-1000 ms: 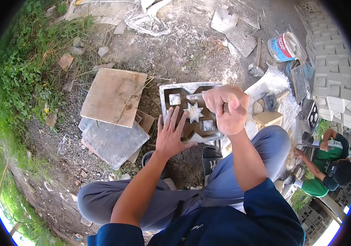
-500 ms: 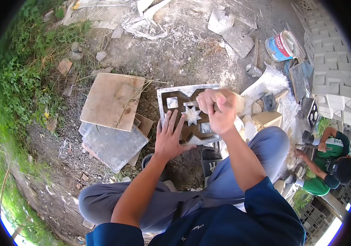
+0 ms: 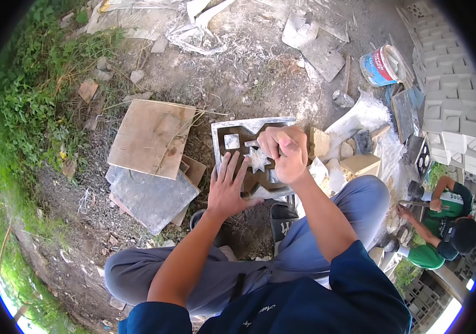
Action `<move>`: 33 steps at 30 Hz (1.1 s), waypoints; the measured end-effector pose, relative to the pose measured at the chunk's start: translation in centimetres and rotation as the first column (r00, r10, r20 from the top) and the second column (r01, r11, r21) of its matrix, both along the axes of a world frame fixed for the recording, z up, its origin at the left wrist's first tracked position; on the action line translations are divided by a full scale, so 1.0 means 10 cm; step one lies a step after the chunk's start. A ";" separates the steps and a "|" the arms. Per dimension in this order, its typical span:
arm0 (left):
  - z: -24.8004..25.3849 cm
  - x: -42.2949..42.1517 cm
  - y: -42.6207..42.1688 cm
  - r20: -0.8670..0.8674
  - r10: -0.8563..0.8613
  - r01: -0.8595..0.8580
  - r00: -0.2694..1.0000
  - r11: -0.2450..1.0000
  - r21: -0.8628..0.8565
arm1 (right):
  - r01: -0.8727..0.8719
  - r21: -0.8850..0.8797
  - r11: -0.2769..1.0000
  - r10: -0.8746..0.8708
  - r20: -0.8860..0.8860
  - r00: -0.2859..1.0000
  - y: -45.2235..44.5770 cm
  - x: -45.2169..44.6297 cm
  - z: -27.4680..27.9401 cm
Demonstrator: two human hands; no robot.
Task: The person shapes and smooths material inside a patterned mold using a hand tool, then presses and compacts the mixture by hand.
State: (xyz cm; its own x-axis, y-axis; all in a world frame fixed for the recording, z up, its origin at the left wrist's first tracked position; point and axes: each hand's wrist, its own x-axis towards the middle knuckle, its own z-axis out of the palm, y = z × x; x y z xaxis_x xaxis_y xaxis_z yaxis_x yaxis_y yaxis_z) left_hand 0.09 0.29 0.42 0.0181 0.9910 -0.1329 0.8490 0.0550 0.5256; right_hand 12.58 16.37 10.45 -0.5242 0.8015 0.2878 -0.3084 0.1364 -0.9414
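A square mould [image 3: 243,123] with a whitish rim and a brown inside lies on the ground between my feet. In it I see a pale square block [image 3: 231,141] and a white star-shaped piece [image 3: 257,160]. My left hand [image 3: 227,192] rests on the mould's near left part, fingers spread. My right hand [image 3: 287,155] is closed above the right side, around a small tool whose grey tip [image 3: 252,143] shows beside the star. The rest of the tool is hidden by my fist, and its kind is unclear.
Stacked boards [image 3: 151,139] lie left of the mould. Stone chunks [image 3: 360,164] and a plastic sheet [image 3: 368,111] are at the right, with a paint bucket [image 3: 380,67] farther back. Patterned blocks [image 3: 446,106] are stacked along the right. A co-worker [image 3: 444,222] sits at the lower right.
My right hand has moved left and slightly down over the mould, bringing the tool tip farther left. My left hand stays spread on the mould.
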 end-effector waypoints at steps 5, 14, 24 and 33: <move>-0.02 -0.01 -0.02 0.008 0.004 -0.005 1.000 0.999 0.049 | 0.022 0.059 0.998 -0.018 -0.064 0.998 -0.02 0.02 -0.12; 0.02 0.00 -0.02 0.001 -0.002 0.002 1.000 0.999 0.039 | 0.125 0.382 0.916 -0.210 0.191 0.959 -0.01 -0.05 -0.13; -0.02 -0.01 -0.02 0.016 -0.014 0.013 1.000 0.999 0.031 | 0.047 0.210 0.977 -0.094 0.221 0.971 0.03 -0.02 -0.10; 0.02 -0.02 -0.02 0.005 -0.022 0.022 1.000 1.000 -0.019 | 0.253 0.216 0.943 -0.283 0.124 0.951 -0.05 -0.13 -0.32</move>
